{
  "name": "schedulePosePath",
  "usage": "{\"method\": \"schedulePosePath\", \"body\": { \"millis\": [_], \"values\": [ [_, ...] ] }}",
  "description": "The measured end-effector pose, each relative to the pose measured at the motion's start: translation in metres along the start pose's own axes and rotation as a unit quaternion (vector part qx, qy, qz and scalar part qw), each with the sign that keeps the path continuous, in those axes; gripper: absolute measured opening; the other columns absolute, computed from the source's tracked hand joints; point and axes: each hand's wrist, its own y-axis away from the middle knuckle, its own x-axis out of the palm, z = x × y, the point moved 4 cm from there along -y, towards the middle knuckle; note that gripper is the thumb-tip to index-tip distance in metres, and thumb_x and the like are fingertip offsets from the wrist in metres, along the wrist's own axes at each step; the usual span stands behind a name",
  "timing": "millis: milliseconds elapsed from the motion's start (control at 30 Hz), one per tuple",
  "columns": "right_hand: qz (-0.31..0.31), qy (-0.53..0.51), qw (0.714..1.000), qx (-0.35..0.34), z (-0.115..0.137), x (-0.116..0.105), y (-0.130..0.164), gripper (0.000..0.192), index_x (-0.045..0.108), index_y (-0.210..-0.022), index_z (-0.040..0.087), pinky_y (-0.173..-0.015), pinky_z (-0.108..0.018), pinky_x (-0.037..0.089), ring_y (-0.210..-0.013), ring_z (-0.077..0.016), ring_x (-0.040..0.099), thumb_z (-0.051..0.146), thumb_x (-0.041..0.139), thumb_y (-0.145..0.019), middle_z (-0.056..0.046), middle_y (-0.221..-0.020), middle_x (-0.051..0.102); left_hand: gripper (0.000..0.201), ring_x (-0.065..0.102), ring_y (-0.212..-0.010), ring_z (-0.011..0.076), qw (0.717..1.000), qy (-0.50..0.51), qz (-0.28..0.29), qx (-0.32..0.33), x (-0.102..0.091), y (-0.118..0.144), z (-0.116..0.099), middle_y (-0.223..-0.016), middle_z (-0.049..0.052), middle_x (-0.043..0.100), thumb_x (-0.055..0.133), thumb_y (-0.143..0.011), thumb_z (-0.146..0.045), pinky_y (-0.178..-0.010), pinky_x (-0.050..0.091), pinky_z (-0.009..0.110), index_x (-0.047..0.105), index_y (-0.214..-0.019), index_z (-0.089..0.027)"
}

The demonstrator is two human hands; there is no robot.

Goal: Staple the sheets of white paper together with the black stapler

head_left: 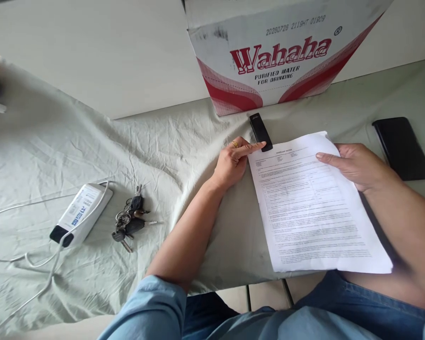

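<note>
A black stapler (259, 130) lies on the cloth with its near end at the top left corner of a printed sheet of paper (304, 212). My left hand (232, 163) reaches over to it, the index finger pressing on that near end and the other fingers curled under. Whether the corner sits between the stapler's jaws is hidden. On the other side, my right hand (357, 163) grips the sheet's upper right edge, thumb on top and fingers underneath. The sheet slants towards me, its lower edge near the table's front edge.
Behind the stapler stands a large Wahaha water carton (283, 61). A black phone-like case (403, 147) lies at the right. To the left are a bunch of keys (132, 217) and a white box-shaped device (83, 212) with white cables. The green cloth (163, 156) is wrinkled.
</note>
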Motion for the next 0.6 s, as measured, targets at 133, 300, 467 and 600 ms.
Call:
{"method": "schedulePosePath", "body": {
  "millis": [133,300,467,600],
  "values": [
    [-0.004,-0.029,0.999,0.032,-0.006,0.003,0.001,0.008,0.087,-0.093,0.019,-0.071,-0.024,0.070,-0.074,-0.0191,0.085,0.020,0.095,-0.095,-0.005,-0.085,0.090,0.060,0.077,-0.098,0.0146,0.999,-0.021,0.043,-0.020,0.002,0.001,-0.003,-0.108,0.007,0.083,0.048,-0.111,-0.005,-0.091,0.067,0.027,0.088,-0.151,-0.026],
    [-0.033,-0.029,0.999,0.027,-0.024,-0.005,0.002,0.011,0.088,-0.099,0.020,-0.071,-0.027,0.070,-0.076,-0.0209,0.085,0.029,0.093,-0.096,-0.006,-0.087,0.090,0.066,0.077,-0.096,0.0145,0.998,-0.008,0.048,-0.028,-0.001,0.002,-0.007,-0.107,0.007,0.082,0.048,-0.106,0.000,-0.092,0.067,0.027,0.088,-0.151,-0.027],
    [-0.050,-0.011,0.999,0.002,-0.035,-0.010,0.010,0.025,0.089,-0.097,0.022,-0.073,-0.033,0.072,-0.078,-0.0244,0.086,0.045,0.097,-0.091,-0.007,-0.091,0.091,0.067,0.076,-0.095,0.0121,0.999,-0.001,0.049,-0.020,-0.003,0.001,-0.008,-0.103,0.003,0.081,0.046,-0.107,0.000,-0.098,0.066,0.026,0.087,-0.152,-0.027],
    [-0.046,0.043,0.998,-0.013,-0.040,-0.013,0.013,0.032,0.091,-0.105,0.027,-0.071,-0.031,0.070,-0.086,-0.0262,0.088,0.054,0.099,-0.089,-0.005,-0.101,0.093,0.065,0.076,-0.092,0.0113,0.999,0.021,0.035,0.004,-0.007,0.000,-0.012,-0.102,0.003,0.082,0.047,-0.107,0.000,-0.097,0.067,0.026,0.087,-0.152,-0.025]
  ]
}}
